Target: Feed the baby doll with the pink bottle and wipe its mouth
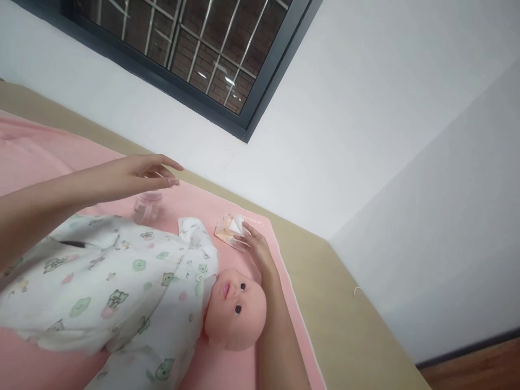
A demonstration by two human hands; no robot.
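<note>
A baby doll lies on its back on a pink cloth, its head to the right. It wears a white outfit printed with green and pink animals. My left hand hovers over the doll's far side, fingers apart and holding nothing. Just below it stands a small clear container with a pink top. Past the doll's head, my right hand has its fingers stretched out against a small soft pack with a white tip showing, perhaps tissues. My right thumb is hidden.
The cloth covers a tan tabletop whose far edge meets a white wall. A dark-framed window with bars is set above it. At lower right is a brown floor.
</note>
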